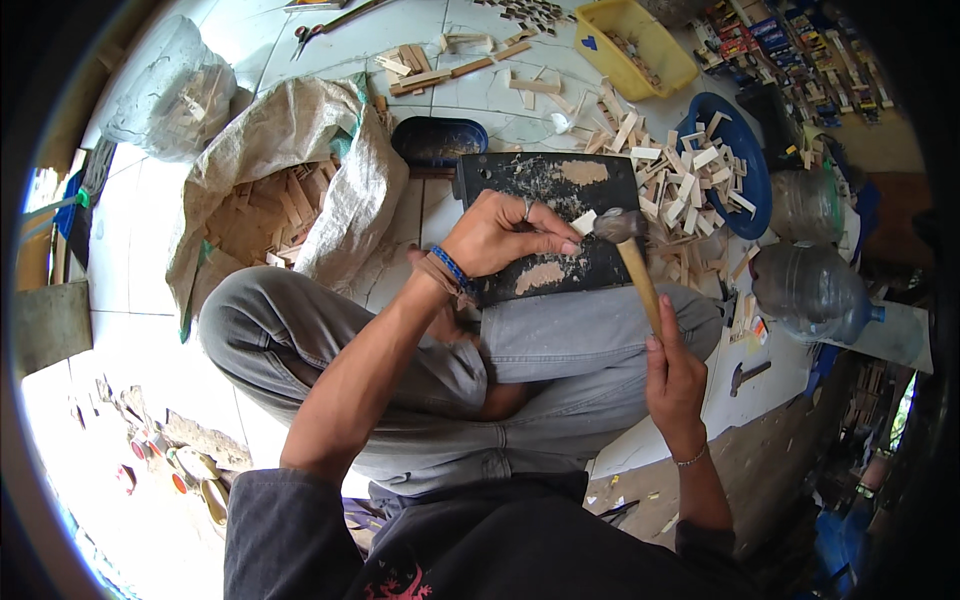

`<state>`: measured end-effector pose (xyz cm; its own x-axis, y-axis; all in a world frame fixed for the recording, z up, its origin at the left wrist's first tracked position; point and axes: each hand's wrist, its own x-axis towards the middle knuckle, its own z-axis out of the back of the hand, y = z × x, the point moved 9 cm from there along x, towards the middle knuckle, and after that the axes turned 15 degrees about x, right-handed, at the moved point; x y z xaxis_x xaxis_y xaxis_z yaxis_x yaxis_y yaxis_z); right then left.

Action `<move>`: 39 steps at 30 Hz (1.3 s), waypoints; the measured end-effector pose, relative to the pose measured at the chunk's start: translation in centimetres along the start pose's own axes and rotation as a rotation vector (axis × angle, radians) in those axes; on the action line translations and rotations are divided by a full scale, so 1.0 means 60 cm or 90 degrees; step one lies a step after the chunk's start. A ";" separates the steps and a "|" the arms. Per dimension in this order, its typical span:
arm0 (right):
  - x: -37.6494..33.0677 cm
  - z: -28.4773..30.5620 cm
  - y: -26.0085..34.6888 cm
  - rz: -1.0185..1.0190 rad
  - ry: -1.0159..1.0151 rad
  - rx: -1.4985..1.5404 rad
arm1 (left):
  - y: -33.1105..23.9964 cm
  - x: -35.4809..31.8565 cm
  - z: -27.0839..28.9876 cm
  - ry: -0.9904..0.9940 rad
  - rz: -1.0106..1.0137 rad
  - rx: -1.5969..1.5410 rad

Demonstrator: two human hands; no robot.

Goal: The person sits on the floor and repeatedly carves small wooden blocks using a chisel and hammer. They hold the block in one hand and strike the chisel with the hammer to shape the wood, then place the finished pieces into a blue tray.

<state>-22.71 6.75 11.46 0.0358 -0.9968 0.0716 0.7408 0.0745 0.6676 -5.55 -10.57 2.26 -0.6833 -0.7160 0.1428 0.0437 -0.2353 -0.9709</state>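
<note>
My left hand [505, 235] pinches a small pale wood block [584, 222] between thumb and forefinger, above a worn black board [510, 180]. My right hand [672, 365] is wrapped round the wooden handle of a hammer [640, 275]. The hammer's metal head is right beside the block, at its right end; whether the two touch I cannot tell. Bare light patches show on the board's scuffed surface, with bits of debris around them. Part of the board is hidden under my left hand.
Right of the board, many small wood pieces [680, 185] spill from a blue basin [755, 165]. A woven sack [345, 200] of wood scraps stands left. Farther off are a blue oval tray [440, 138] and a yellow tub [650, 75]. Another hammer [748, 376] lies by my right knee.
</note>
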 end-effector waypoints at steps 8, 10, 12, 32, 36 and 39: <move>0.006 -0.007 0.002 -0.004 -0.006 0.036 | -0.006 -0.005 0.001 -0.002 -0.031 0.030; 0.003 -0.011 -0.002 -0.022 0.006 0.034 | -0.003 -0.006 0.000 -0.007 -0.024 0.018; 0.001 -0.015 -0.006 -0.034 0.018 0.025 | 0.001 -0.006 -0.001 -0.007 -0.006 0.014; -0.014 -0.018 -0.015 0.006 -0.009 -0.037 | 0.009 0.000 -0.002 0.005 0.032 0.013; -0.023 0.011 0.011 0.117 -0.131 -0.034 | 0.014 -0.001 -0.004 0.010 0.051 0.002; -0.019 -0.037 -0.037 -0.072 0.095 -0.079 | 0.012 -0.002 -0.002 0.008 0.050 0.004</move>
<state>-22.88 7.65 8.23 0.0402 -0.9925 -0.1156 0.8226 -0.0328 0.5677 -5.54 -10.57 1.49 -0.6865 -0.7243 0.0634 0.1027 -0.1829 -0.9777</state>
